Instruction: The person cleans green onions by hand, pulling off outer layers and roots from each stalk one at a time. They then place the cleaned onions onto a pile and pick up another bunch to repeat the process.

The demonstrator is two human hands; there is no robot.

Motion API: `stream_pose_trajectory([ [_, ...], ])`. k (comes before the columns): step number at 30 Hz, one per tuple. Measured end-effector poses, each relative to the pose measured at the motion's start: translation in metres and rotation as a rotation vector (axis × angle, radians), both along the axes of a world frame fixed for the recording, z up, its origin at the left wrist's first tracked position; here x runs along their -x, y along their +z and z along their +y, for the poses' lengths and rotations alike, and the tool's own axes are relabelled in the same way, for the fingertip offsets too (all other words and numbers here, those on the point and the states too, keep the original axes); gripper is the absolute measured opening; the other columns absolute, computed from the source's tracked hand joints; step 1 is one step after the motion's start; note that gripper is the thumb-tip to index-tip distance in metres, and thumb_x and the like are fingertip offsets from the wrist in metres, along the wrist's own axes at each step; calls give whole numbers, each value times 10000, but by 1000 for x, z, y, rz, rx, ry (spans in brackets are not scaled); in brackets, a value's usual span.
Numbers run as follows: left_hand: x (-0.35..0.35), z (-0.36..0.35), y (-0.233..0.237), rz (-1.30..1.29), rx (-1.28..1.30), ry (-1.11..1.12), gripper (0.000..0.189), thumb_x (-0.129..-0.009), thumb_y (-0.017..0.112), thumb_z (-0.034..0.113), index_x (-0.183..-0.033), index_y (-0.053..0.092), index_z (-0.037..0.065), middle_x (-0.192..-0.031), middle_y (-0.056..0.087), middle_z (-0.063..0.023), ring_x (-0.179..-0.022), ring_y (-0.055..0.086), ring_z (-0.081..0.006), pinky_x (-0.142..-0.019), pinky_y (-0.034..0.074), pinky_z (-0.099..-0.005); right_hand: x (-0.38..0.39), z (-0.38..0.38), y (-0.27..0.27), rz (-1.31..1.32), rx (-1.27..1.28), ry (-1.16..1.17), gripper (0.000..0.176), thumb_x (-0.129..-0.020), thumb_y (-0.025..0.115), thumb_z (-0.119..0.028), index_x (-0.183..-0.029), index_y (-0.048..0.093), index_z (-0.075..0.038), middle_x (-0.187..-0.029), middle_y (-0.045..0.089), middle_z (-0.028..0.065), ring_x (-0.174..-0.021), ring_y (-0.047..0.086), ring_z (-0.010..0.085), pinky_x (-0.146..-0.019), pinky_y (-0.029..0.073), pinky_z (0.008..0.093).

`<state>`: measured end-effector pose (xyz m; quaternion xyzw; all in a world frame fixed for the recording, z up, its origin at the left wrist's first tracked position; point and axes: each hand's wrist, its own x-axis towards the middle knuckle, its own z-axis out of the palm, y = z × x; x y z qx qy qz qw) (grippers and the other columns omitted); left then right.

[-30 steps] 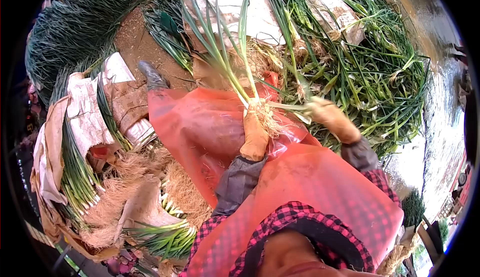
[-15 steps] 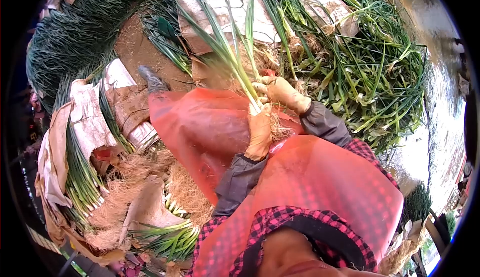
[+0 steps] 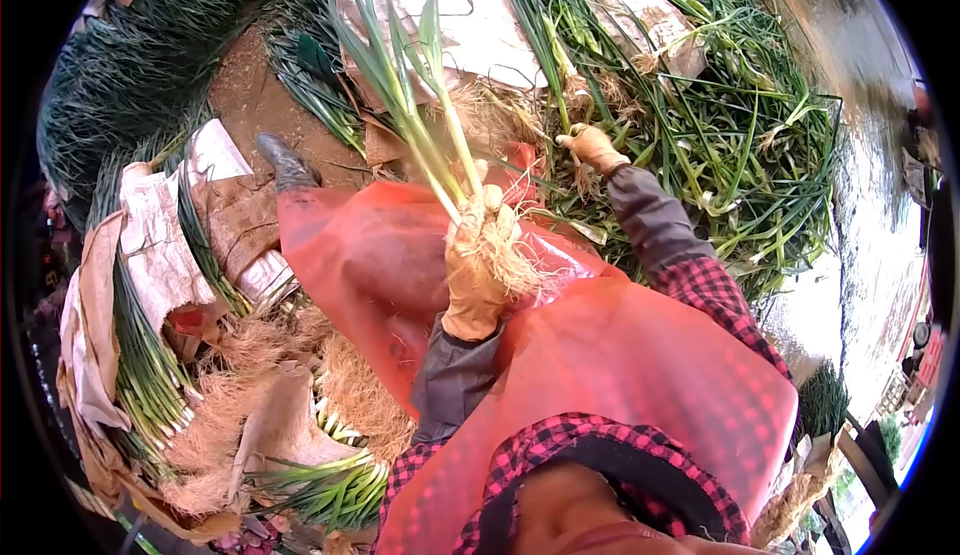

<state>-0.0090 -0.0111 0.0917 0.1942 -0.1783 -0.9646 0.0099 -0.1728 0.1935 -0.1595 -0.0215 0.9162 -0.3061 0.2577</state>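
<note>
My left hand (image 3: 473, 280), in a tan glove, is closed around the root end of a few green onions (image 3: 422, 140). Their stalks lean up and to the left, with pale shaggy roots spilling over the glove. My right hand (image 3: 595, 149), gloved too, is stretched out to the heap of loose green onions and leaves (image 3: 720, 155). Its fingers are curled together near the lower end of a stalk (image 3: 562, 100); what they hold, if anything, is hidden. A red plastic apron (image 3: 640, 365) covers my lap beneath both hands.
White sacks (image 3: 465, 15) lie ahead with onions on them. At left are wrapped bundles of green onions (image 3: 150, 375) and a mass of tan roots (image 3: 225, 425). Dense dark green tops (image 3: 130, 85) fill the upper left. My boot (image 3: 285, 162) rests on brown ground.
My right hand has left the stalks and moved out toward the heap. My left hand has shifted left with the green onions, turning the roots into view.
</note>
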Motion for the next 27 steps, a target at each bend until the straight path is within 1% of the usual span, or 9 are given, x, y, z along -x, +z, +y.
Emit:
stream_pose_trajectory([
  [2, -1, 4, -22, -179, 197, -18, 363, -851, 532, 71, -1191, 416, 20, -850, 478, -20, -692, 470, -96, -610, 401, -197, 2, -20, 6, -236, 132, -79, 275, -831, 592, -280, -829, 623, -7, -689, 621, 105, -637, 591, 225, -590, 454, 331],
  [5, -1, 15, -31, -321, 228, -38, 267, -804, 585, -5, -1038, 477, 61, -822, 501, 2, -710, 515, -92, -613, 444, -203, -23, -42, 101, -160, 619, -119, 231, -827, 645, -269, -788, 638, -41, -677, 618, 3, -535, 520, 76, -473, 391, 228],
  [8, -3, 41, -78, -299, 453, -182, 241, -782, 626, -17, -973, 500, 60, -803, 542, -6, -702, 547, -100, -597, 462, -202, -50, -58, 181, -465, 814, -124, 202, -865, 601, -234, -890, 646, -38, -739, 632, -7, -548, 482, 17, -488, 372, 149],
  [11, -5, 43, -73, -395, 296, -174, 210, -792, 605, -24, -957, 499, 50, -794, 576, -53, -685, 596, -153, -572, 512, -258, -64, -62, 177, -538, 989, -216, 182, -898, 547, -177, -926, 630, -17, -767, 636, 2, -552, 501, 17, -480, 391, 151],
  [15, -4, 33, -58, -426, 187, -66, 168, -810, 597, 21, -959, 522, 39, -839, 619, -101, -697, 617, -186, -535, 513, -291, -97, -45, 206, -176, 942, -193, 170, -911, 516, -128, -975, 592, 11, -820, 635, 56, -638, 584, 77, -574, 491, 204],
  [20, 0, 34, -69, -423, 247, -78, 195, -830, 572, 73, -1001, 543, -17, -837, 640, -122, -661, 600, -164, -528, 506, -274, -97, -19, 204, 64, 987, -534, 214, -946, 457, -191, -988, 595, -33, -858, 636, 36, -671, 554, 49, -590, 420, 165],
  [24, -7, 21, -53, -339, -87, -223, 211, -841, 553, 90, -1027, 512, 2, -826, 604, -86, -608, 533, -115, -480, 467, -215, -70, -36, 201, -326, 808, -215, 299, -954, 424, -263, -1044, 593, -34, -911, 624, 51, -775, 542, 67, -642, 418, 182],
  [25, -10, 21, -47, -263, -251, -245, 223, -844, 550, 96, -1040, 495, 7, -834, 589, -84, -597, 507, -104, -463, 452, -198, -63, -32, 127, -863, 1389, -349, 303, -949, 442, -224, -1126, 546, -1, -923, 597, 48, -751, 524, 70, -636, 421, 198],
  [27, -16, 24, -45, -273, -256, -232, 234, -844, 548, 96, -1049, 468, 15, -863, 571, -92, -593, 473, -87, -430, 415, -177, -40, -55, 108, -942, 1516, -484, 335, -942, 455, -191, -1202, 477, 20, -907, 563, 38, -712, 505, 81, -626, 430, 211],
])
